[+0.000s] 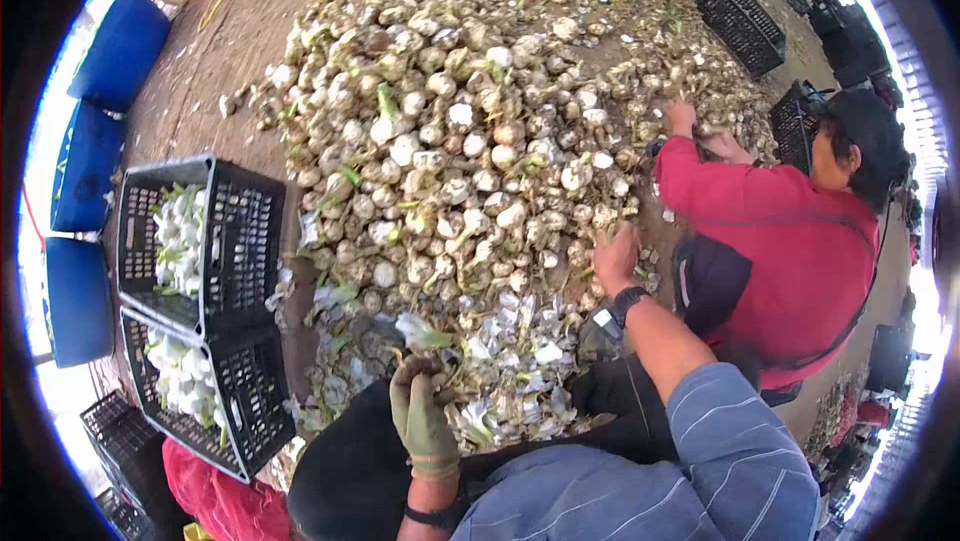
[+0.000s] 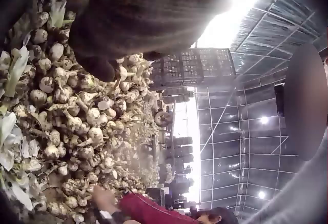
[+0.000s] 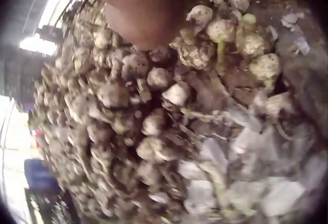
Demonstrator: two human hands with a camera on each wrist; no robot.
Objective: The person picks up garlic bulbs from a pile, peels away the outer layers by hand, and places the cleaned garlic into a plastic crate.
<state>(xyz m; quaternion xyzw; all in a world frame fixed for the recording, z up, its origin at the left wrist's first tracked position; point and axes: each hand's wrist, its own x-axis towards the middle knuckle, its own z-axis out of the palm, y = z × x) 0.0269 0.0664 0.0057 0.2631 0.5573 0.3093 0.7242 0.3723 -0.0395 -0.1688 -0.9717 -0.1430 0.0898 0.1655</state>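
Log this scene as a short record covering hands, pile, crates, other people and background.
Left hand: gloved, fingers curled, near the loose peelings; whether it holds anything is unclear
Right hand: bare, at the right edge of the bulb pile; grip unclear
Pile: many dirty, pale bulbs, some with green stalks; peelings on its near side
Crates: two black crates, adjoining, left of the pile, with whiter produce inside
Other people: person in red, right, both hands at the pile
Background: blue bins, far left
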